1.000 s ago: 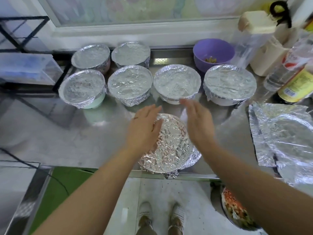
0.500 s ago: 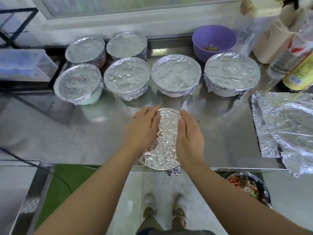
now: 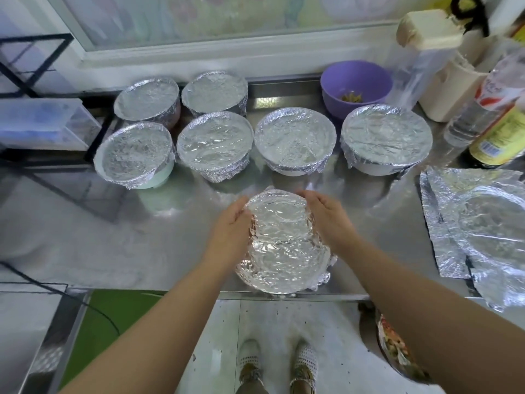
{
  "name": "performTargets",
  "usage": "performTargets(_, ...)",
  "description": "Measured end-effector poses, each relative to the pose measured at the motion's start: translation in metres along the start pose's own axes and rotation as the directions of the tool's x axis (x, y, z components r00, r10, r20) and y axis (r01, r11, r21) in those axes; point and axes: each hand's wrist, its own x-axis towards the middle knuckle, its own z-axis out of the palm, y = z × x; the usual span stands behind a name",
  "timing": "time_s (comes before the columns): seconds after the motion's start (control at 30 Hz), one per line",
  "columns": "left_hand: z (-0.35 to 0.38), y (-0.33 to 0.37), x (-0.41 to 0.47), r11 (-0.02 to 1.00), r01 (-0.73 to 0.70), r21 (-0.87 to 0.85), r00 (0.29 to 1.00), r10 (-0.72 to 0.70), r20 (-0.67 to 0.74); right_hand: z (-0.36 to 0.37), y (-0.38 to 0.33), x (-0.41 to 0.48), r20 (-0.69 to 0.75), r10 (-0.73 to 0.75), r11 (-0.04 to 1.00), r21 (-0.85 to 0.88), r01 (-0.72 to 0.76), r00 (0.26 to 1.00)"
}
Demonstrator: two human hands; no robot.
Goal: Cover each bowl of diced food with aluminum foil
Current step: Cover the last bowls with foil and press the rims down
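A bowl wrapped in crinkled aluminum foil [image 3: 284,245] stands at the near edge of the steel counter [image 3: 113,237]. My left hand [image 3: 231,223] cups its left rim, fingers curled onto the foil. My right hand [image 3: 326,216] cups the right rim the same way. Behind it stand several foil-covered bowls in two rows, among them one at the left [image 3: 135,155], one in the middle [image 3: 295,139] and a large one at the right [image 3: 386,136]. An uncovered purple bowl [image 3: 356,86] with a little food sits at the back.
Loose foil sheets [image 3: 477,223] lie on the counter at the right. Bottles [image 3: 500,132] and a cream container [image 3: 443,69] stand at the back right. A clear plastic box [image 3: 42,123] sits at the left. A bowl of diced food [image 3: 395,345] is below the counter edge.
Both hands were flat on top of the near bowl's foil half a second ago. They have slid apart to its left and right rims and now curl around them.
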Motion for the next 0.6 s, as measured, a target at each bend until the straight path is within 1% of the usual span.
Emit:
performTargets(0.03, -0.002, 0.001, -0.005, 0.996, 0.056, -0.063, 0.998, -0.055, 0.016, -0.004, -0.006, 0.007, -0.028, -0.016, 0.999, -0.047, 0.014, 0.999)
performTargets(0.07, -0.004, 0.002, -0.008, 0.993, 0.084, -0.079, 0.996, -0.082, 0.029, -0.009, -0.012, 0.012, -0.093, -0.034, 0.997, -0.069, 0.028, 0.995)
performTargets(0.1, -0.007, 0.005, -0.009, 0.998, 0.067, -0.021, 0.998, -0.067, 0.019, -0.014, -0.017, 0.013, -0.179, -0.048, 0.997, -0.063, 0.037, 0.983)
performTargets(0.13, -0.011, 0.008, -0.007, 0.998, 0.007, 0.066, 1.000, -0.005, -0.023, -0.018, -0.022, 0.008, -0.261, -0.058, 0.998, -0.032, 0.051, 0.964)
performTargets(0.17, -0.016, 0.011, -0.001, 0.979, -0.074, 0.191, 0.996, 0.083, -0.043, -0.019, -0.025, 0.000, -0.321, -0.070, 0.997, 0.005, 0.075, 0.944)
performTargets(0.2, -0.017, 0.013, 0.006, 0.948, -0.157, 0.277, 0.985, 0.172, -0.029, -0.016, -0.026, -0.013, -0.362, -0.083, 0.995, 0.028, 0.100, 0.928)
performTargets(0.23, -0.016, 0.015, 0.015, 0.921, -0.219, 0.322, 0.975, 0.223, 0.026, -0.009, -0.026, -0.028, -0.386, -0.096, 0.993, 0.033, 0.117, 0.917)
performTargets(0.27, -0.013, 0.015, 0.022, 0.906, -0.258, 0.336, 0.966, 0.240, 0.095, 0.001, -0.024, -0.043, -0.394, -0.106, 0.991, 0.036, 0.131, 0.913)
performTargets(0.3, -0.008, 0.014, 0.028, 0.900, -0.266, 0.345, 0.962, 0.225, 0.156, 0.012, -0.019, -0.055, -0.395, -0.102, 0.990, 0.051, 0.133, 0.913)
performTargets(0.37, -0.002, 0.008, 0.034, 0.906, -0.256, 0.336, 0.960, 0.197, 0.200, 0.035, -0.006, -0.073, -0.411, -0.064, 0.989, 0.098, 0.114, 0.910)
performTargets(0.5, -0.001, -0.001, 0.030, 0.954, -0.191, 0.232, 0.976, 0.159, 0.151, 0.047, 0.005, -0.073, -0.499, -0.013, 0.984, 0.149, 0.101, 0.866)
performTargets(0.6, 0.001, -0.003, 0.027, 0.990, -0.116, 0.084, 0.989, 0.108, 0.099, 0.042, 0.008, -0.064, -0.511, 0.022, 0.977, 0.194, 0.091, 0.859)
